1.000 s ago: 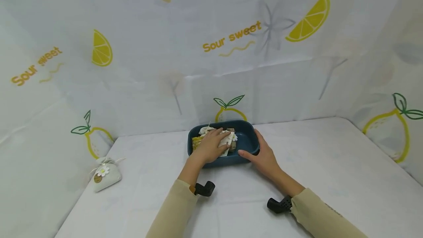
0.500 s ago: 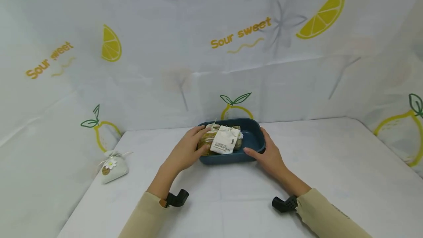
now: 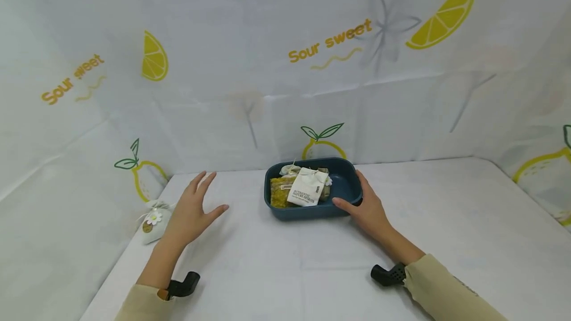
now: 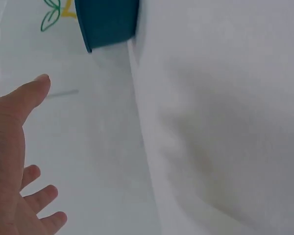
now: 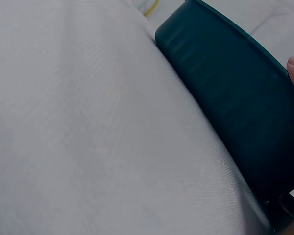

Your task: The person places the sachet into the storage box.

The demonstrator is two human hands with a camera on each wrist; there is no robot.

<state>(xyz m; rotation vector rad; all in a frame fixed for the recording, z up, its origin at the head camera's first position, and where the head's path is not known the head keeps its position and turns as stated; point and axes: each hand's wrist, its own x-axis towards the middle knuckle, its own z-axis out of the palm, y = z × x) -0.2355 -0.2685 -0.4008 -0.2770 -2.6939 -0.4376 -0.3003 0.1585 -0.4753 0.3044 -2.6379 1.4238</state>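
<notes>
A dark blue plastic bin [image 3: 308,214] stands on the table near the back. My right hand [image 3: 372,214] grips its right end, thumb at the front rim and fingers round the side. Inside, toward the left, lie a white printed pouch [image 3: 307,187], a yellow packet [image 3: 279,196] and other small bags partly hidden beneath. My left hand [image 3: 188,216] is raised over the table's left part, fingers spread, holding nothing. Just beyond it is a pale drawstring sachet [image 3: 151,232] with a white flower, partly covered by the hand. In the right wrist view the bin's side [image 5: 225,93] shows close up.
A white cloth covers the table [image 3: 276,266]. White lemon-print cloth [image 3: 214,128] hangs behind and at the sides. A black wrist mount [image 3: 184,285] sits on the left wrist, another [image 3: 387,275] on the right.
My left hand has come off the bags in the bin and swung left toward the sachet. My right hand stays on the bin's right end. The head view has shifted slightly.
</notes>
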